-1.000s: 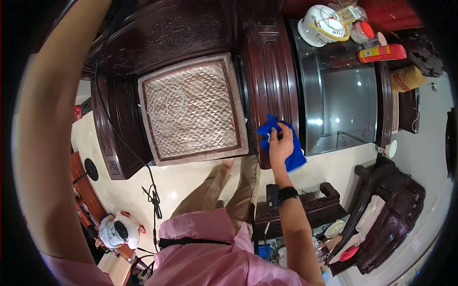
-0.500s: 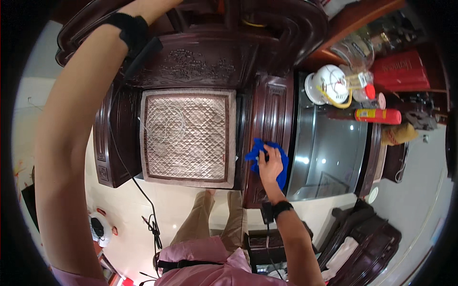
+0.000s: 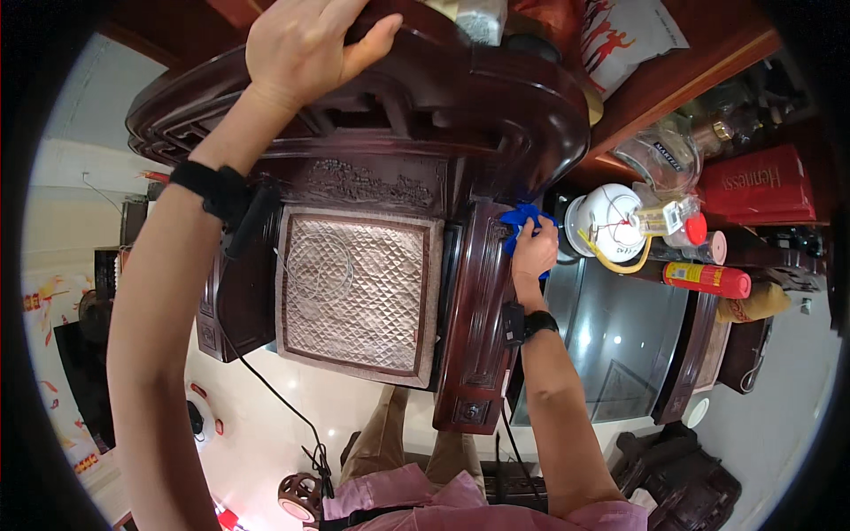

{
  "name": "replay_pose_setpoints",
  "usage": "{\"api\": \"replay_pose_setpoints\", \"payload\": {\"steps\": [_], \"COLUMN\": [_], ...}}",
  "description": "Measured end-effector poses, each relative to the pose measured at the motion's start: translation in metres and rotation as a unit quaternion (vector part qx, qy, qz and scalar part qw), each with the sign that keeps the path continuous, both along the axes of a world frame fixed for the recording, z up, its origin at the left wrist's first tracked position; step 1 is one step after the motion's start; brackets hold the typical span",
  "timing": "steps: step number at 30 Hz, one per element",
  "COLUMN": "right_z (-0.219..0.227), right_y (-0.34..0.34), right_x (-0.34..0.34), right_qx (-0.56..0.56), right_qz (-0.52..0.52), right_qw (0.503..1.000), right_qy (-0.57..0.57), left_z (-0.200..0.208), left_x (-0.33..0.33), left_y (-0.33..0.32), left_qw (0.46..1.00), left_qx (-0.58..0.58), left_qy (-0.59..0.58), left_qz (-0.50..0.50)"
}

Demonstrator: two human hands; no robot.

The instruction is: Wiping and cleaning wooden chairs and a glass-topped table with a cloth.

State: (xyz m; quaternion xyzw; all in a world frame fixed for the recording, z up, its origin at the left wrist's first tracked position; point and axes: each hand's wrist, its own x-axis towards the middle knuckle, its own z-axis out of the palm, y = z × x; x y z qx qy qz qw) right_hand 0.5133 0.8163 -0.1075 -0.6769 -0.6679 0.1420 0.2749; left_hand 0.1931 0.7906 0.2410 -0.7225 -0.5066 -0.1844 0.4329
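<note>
Pale tiled floor (image 3: 252,385), glossy, at left and below the furniture. Dark wooden chair (image 3: 478,341), at centre: carved back, broad armrests. Seat cushion (image 3: 376,301), quilted, beige with a brown border, on the chair's seat; thin white cord (image 3: 351,265), loosely coiled, on its left part. Side table (image 3: 575,354), grey shiny top, along the right armrest. Wooden shelf (image 3: 691,84), upper right. Other items, from left: black cable (image 3: 324,465), hanging past the left armrest and bunched at its lower end; white pot (image 3: 609,217) with a yellow handle, on the far part of the table, just right of the right hand and close in its way; clear glass bottle (image 3: 657,157), behind the pot; red and yellow can (image 3: 708,280), lying on its side; red box (image 3: 753,184); yellowish cloth bundle (image 3: 753,304), near the table's right edge. Left hand (image 3: 305,53): over the chair's top rail, thumb spread wide, other fingertips cut off by the upper edge; whether it touches the rail cannot be told. Blue cloth (image 3: 522,218): crumpled, at the far end of the right armrest, well apart from the left hand, beneath the right hand (image 3: 537,248), whose fingers are bent and gathered upon it.
</note>
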Motion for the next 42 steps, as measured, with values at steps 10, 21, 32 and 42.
{"api": "replay_pose_setpoints", "payload": {"steps": [10,21,32,42], "right_z": [0.001,0.008,0.008,0.013], "right_y": [0.042,0.024,-0.022,0.003], "right_x": [0.004,0.004,0.015,-0.018], "right_qx": [0.070,0.063,-0.026,-0.032], "right_qz": [0.100,0.142,0.092,0.020], "right_qw": [0.992,0.987,0.991,0.993], "right_qy": [-0.017,-0.037,0.092,0.107], "left_z": [-0.002,-0.006,-0.006,-0.004], "left_x": [-0.012,-0.007,-0.009,-0.005], "left_y": [0.005,0.000,0.003,0.003], "left_qw": [1.000,0.998,0.999,0.999], "left_qx": [-0.008,-0.050,-0.042,-0.035], "left_qy": [-0.006,-0.018,-0.017,-0.012], "left_qz": [0.001,0.029,0.026,0.018]}}
